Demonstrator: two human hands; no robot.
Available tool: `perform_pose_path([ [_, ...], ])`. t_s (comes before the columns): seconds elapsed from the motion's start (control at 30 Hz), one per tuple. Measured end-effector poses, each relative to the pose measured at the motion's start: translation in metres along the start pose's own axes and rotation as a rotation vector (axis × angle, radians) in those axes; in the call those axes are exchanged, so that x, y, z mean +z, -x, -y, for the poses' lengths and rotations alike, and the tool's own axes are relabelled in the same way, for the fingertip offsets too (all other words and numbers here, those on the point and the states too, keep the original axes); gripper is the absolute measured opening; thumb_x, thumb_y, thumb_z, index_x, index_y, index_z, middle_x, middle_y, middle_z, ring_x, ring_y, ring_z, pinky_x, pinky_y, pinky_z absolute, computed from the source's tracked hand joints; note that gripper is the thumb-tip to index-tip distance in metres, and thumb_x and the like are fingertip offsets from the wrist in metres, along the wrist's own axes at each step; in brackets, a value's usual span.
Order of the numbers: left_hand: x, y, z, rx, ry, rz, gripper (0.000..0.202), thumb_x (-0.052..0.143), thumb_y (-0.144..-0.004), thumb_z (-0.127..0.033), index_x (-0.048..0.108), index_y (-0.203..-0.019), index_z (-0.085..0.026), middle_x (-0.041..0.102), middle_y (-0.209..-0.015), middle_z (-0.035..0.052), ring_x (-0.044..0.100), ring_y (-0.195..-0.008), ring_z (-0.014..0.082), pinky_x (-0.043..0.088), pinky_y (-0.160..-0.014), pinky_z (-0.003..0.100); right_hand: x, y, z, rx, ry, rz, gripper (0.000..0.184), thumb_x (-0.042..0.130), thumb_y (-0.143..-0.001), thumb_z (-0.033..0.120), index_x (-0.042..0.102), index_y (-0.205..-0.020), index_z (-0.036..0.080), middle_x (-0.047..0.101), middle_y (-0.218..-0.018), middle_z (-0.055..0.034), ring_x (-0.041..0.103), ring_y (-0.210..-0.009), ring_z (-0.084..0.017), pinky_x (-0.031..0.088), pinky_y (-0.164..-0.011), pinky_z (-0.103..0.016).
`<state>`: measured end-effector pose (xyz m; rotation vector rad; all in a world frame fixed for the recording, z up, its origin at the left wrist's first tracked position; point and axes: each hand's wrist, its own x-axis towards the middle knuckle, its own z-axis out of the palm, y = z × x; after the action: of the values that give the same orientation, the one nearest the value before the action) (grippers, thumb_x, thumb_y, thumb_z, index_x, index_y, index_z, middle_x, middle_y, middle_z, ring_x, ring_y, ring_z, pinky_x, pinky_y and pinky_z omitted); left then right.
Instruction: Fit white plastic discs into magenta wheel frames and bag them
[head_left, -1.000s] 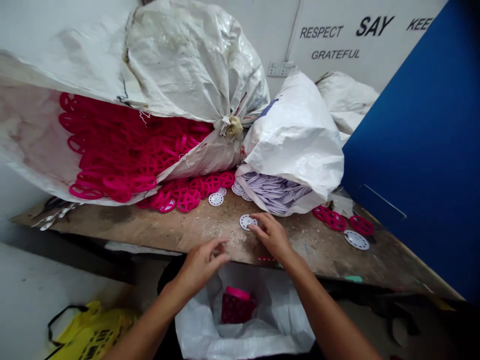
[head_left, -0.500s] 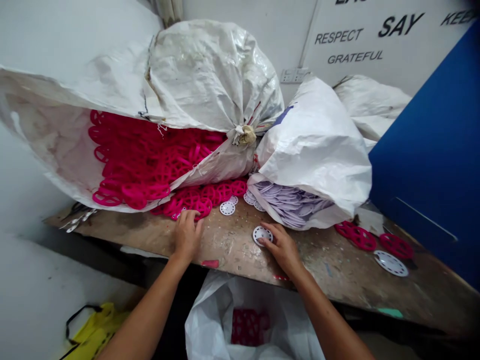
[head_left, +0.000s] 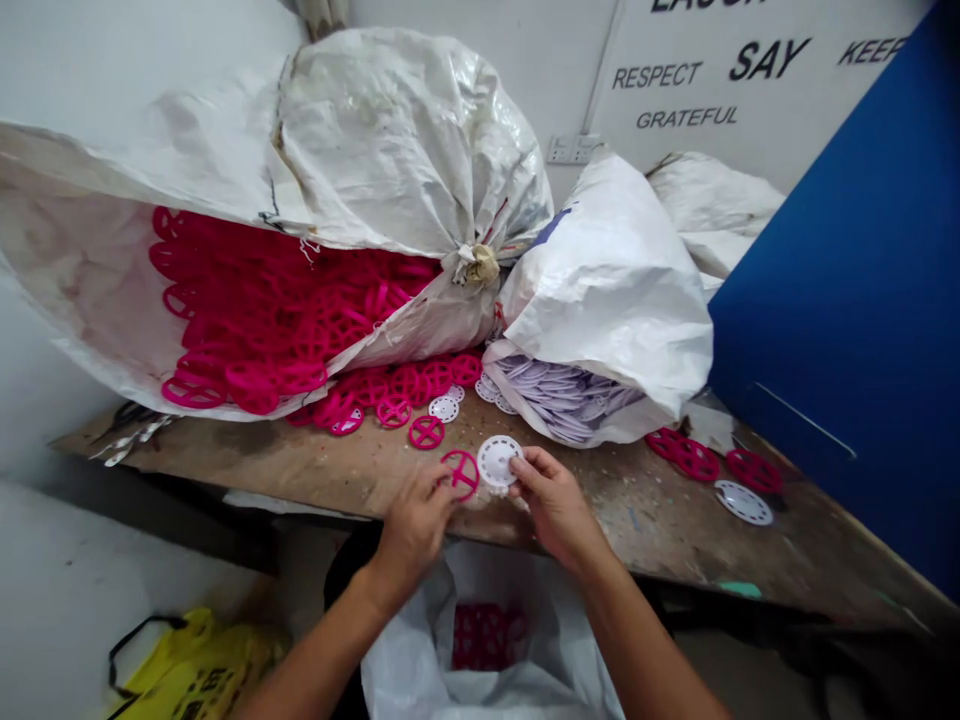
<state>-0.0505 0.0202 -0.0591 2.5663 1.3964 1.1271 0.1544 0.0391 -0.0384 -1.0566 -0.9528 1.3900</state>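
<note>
My left hand [head_left: 415,525] pinches a pink spoked ring [head_left: 460,472] just above the wooden bench [head_left: 315,462]. My right hand [head_left: 553,497] pinches a white perforated disc [head_left: 498,461] right beside the ring, the two parts almost touching. A large woven sack [head_left: 225,230] lies open on the bench, spilling pink rings [head_left: 285,320]. A smaller sack [head_left: 607,290] at the right holds white discs [head_left: 559,392]. Loose pink rings [head_left: 426,432] and a white disc [head_left: 444,408] lie between the sacks and my hands.
Below the bench edge a white bag [head_left: 480,650] holds joined pink parts. A yellow bag [head_left: 180,670] sits on the floor at the left. Pink rings [head_left: 694,458] and a white disc [head_left: 742,502] lie at the right, near a blue panel [head_left: 847,300].
My left hand reached to the pink pile and came back holding a ring. My right hand lifted the white disc off the bench and brought it to the ring.
</note>
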Motion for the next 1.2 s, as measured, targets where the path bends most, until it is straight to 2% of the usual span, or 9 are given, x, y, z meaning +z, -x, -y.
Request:
perform_pose_path([
  [0.1,0.007,0.019,-0.032,0.067,0.138,-0.052,0.019,0.050,-0.084,-0.007,0.062,-0.091,-0.020,0.054,-0.119,0.0085,0.046,-0.119,0.0241,0.042,-0.099,0.041,0.007,0.010,0.001,0.090,0.036,0.145,0.028,0.069,-0.072,0.043,0.056,-0.075,0.018,0.056,-0.057,0.0044,0.048,-0.050,-0.008,0.036,-0.053,-0.021],
  [0.17,0.007,0.023,-0.043,-0.031,0.272,-0.084,0.017,0.051,-0.084,-0.009,0.063,-0.088,-0.020,0.046,-0.133,0.0089,0.042,-0.126,0.0270,0.039,-0.103,0.046,0.007,0.014,-0.002,0.129,0.100,0.204,0.029,0.063,-0.078,0.046,0.053,-0.076,0.019,0.054,-0.050,0.0056,0.047,-0.046,-0.009,0.034,-0.050,-0.020],
  [0.27,0.002,0.018,-0.053,-0.422,0.698,-0.101,0.010,0.055,-0.085,-0.018,0.059,-0.094,-0.021,0.040,-0.140,0.0119,0.054,-0.115,0.0266,0.047,-0.093,0.043,0.005,0.018,-0.005,0.093,0.075,0.256,0.027,0.056,-0.083,0.046,0.050,-0.081,0.020,0.057,-0.053,0.0057,0.049,-0.045,-0.008,0.036,-0.052,-0.020],
  [0.37,-0.006,0.006,-0.059,-0.838,1.204,-0.090,0.038,0.058,-0.084,-0.028,0.045,-0.119,-0.023,0.058,-0.121,0.0137,0.066,-0.094,0.0219,0.054,-0.079,0.038,0.005,0.020,-0.005,0.032,0.119,0.247,0.026,0.057,-0.082,0.045,0.049,-0.082,0.020,0.059,-0.062,0.0041,0.052,-0.049,-0.009,0.038,-0.053,-0.021],
  [0.43,-0.009,0.001,-0.060,-0.958,1.369,-0.056,0.046,0.060,-0.083,-0.029,0.042,-0.123,-0.020,0.066,-0.108,0.0125,0.067,-0.089,0.0199,0.054,-0.077,0.034,0.005,0.020,-0.004,-0.044,0.244,0.176,0.025,0.059,-0.081,0.044,0.051,-0.081,0.020,0.059,-0.065,0.0031,0.053,-0.055,-0.010,0.039,-0.054,-0.021],
  [0.6,-0.005,0.002,-0.057,-1.012,1.384,-0.097,0.044,0.066,-0.078,-0.030,0.052,-0.117,-0.015,0.067,-0.107,0.0130,0.067,-0.089,0.0192,0.053,-0.074,0.027,0.002,0.022,-0.009,-0.234,0.485,0.035,0.026,0.058,-0.082,0.036,0.059,-0.101,0.019,0.061,-0.076,-0.0003,0.055,-0.065,-0.014,0.042,-0.060,-0.024],
  [0.83,-0.002,0.007,-0.056,-1.031,1.246,-0.067,0.048,0.065,-0.075,-0.041,0.058,-0.114,-0.015,0.069,-0.100,0.0105,0.066,-0.084,0.0212,0.053,-0.068,0.029,0.010,0.037,-0.014,-0.512,0.832,0.084,0.033,0.050,-0.086,0.030,0.065,-0.116,0.025,0.060,-0.104,-0.0100,0.059,-0.081,-0.019,0.047,-0.074,-0.032],
  [1.07,-0.008,0.011,-0.052,-0.787,0.933,-0.032,0.030,0.057,-0.083,-0.037,0.067,-0.105,-0.019,0.069,-0.106,0.0073,0.061,-0.101,0.0221,0.046,-0.090,0.031,0.011,0.035,-0.001,-0.230,0.589,0.265,0.024,0.053,-0.087,0.035,0.070,-0.102,0.026,0.065,-0.086,-0.0037,0.057,-0.063,-0.014,0.046,-0.058,-0.025],
  [1.2,-0.008,0.012,-0.057,-0.844,1.153,0.019,0.043,0.058,-0.082,-0.038,0.055,-0.120,-0.019,0.066,-0.110,0.0095,0.064,-0.094,0.0221,0.051,-0.080,0.032,0.010,0.036,-0.001,-0.096,0.390,0.183,0.025,0.053,-0.086,0.037,0.066,-0.102,0.023,0.064,-0.084,-0.0023,0.054,-0.060,-0.011,0.043,-0.054,-0.022],
])
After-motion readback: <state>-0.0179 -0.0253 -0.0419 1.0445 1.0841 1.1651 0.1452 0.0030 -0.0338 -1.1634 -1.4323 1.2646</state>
